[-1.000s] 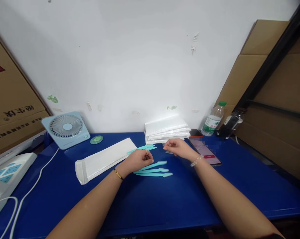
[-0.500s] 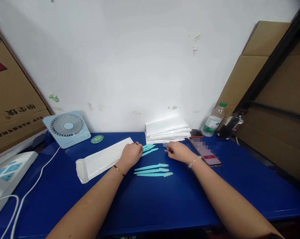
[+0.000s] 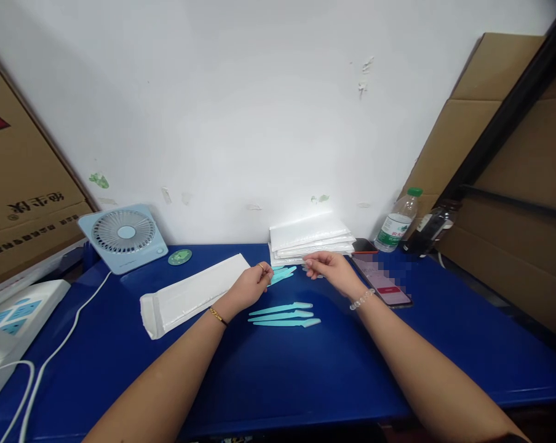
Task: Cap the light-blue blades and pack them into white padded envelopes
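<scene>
My left hand (image 3: 253, 284) is closed in a pinch on the end of a teal eyebrow razor (image 3: 285, 275), beside a small bunch of similar razors that it partly hides. To the right, my right hand (image 3: 331, 271) has its thumb and fingertips pressed together; anything between them is too small to make out. Small clear plastic pieces (image 3: 311, 274) lie under that hand, mostly covered. Nearer me, three teal eyebrow razors (image 3: 282, 315) lie side by side on the blue table (image 3: 296, 381), their blades pointing right. A white padded mailer (image 3: 199, 292) lies left of my left hand.
A stack of white padded mailers (image 3: 310, 237) sits against the wall. At right are a phone (image 3: 382, 283), an orange-edged device (image 3: 365, 247), a water bottle (image 3: 395, 224) and a dark bottle (image 3: 432, 231). A blue fan (image 3: 125, 237), green disc (image 3: 180, 257) and power strip (image 3: 19, 320) stand left.
My left hand has shifted slightly right, and the razor at its fingertips has moved up toward the bunch. My right hand has lifted a little, its fingers extending toward the left.
</scene>
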Available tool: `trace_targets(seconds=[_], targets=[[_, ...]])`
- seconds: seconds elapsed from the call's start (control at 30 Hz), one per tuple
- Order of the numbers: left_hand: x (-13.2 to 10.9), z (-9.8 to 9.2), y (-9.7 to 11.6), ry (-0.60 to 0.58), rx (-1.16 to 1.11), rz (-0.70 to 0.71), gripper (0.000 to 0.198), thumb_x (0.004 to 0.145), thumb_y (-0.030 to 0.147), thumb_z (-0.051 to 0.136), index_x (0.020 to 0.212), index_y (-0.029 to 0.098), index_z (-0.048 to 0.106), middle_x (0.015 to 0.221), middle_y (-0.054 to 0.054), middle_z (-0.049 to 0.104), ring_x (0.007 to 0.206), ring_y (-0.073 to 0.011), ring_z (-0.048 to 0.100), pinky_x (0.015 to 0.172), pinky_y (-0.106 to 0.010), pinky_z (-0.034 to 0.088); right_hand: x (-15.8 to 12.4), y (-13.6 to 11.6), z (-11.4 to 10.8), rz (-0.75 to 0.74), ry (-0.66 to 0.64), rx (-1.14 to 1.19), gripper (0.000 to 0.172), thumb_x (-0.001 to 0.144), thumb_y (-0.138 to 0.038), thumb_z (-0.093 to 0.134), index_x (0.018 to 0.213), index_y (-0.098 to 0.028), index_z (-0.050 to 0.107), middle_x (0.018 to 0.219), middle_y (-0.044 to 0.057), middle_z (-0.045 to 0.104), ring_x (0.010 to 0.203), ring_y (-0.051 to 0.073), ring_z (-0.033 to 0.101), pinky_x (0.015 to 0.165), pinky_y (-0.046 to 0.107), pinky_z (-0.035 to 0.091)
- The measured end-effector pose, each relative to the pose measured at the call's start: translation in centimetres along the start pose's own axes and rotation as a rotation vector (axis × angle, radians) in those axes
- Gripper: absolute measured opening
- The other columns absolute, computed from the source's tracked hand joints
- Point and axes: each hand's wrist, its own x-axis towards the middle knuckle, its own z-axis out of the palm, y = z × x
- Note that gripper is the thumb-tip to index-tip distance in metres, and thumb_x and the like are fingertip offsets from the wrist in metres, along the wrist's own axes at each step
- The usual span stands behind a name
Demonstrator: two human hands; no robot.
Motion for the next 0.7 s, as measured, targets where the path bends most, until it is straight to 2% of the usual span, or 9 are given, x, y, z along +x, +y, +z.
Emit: trace_targets(seconds=[0.1, 0.37, 0.57, 0.7], targets=[[0.0, -0.1, 0.0, 0.009, 0.004, 0.002, 0.024, 0.088, 0.041, 0.036, 0.083, 0.021, 0.047, 0.069, 0.003, 0.052, 0.062, -0.0127, 0.054, 0.060, -0.024, 0.043, 0.0, 0.1, -0.1, 0.011, -0.012, -0.049, 0.035, 0.074, -0.050, 0.064, 0.070, -0.015, 0.061, 0.058, 0.001, 0.060, 0.048, 0.010, 0.053, 0.047, 0.022, 0.042], [0.0, 0.2, -0.4, 0.010, 0.058, 0.034, 0.021, 0.088, 0.036, 0.036, 0.083, 0.021, 0.048, 0.067, 0.003, 0.052, 0.059, -0.0126, 0.052, 0.058, -0.024, 0.040, -0.2, 0.0, 0.7, 0.007, 0.014, -0.085, 0.036, 0.074, -0.051, 0.064, 0.071, -0.015, 0.062, 0.057, 0.000, 0.060, 0.048, 0.010, 0.053, 0.046, 0.022, 0.043], [-0.1, 0.5, 0.1, 0.018, 0.082, 0.081, 0.019, 0.088, 0.034, 0.037, 0.083, 0.021, 0.049, 0.066, 0.003, 0.053, 0.060, -0.0130, 0.053, 0.058, -0.024, 0.040, -0.5, 0.0, 1.8, 0.047, -0.061, -0.034, 0.037, 0.073, -0.051, 0.065, 0.073, -0.014, 0.061, 0.059, 0.000, 0.061, 0.048, 0.010, 0.056, 0.047, 0.021, 0.045], [-0.2, 0.7, 0.5, -0.034, 0.050, 0.039, 0.023, 0.087, 0.038, 0.039, 0.085, 0.020, 0.052, 0.068, 0.002, 0.057, 0.061, -0.0131, 0.057, 0.059, -0.023, 0.041, -0.8, -0.4, 2.0, 0.099, -0.184, -0.079, 0.036, 0.074, -0.050, 0.063, 0.071, -0.014, 0.062, 0.058, 0.002, 0.063, 0.047, 0.011, 0.056, 0.047, 0.022, 0.044]])
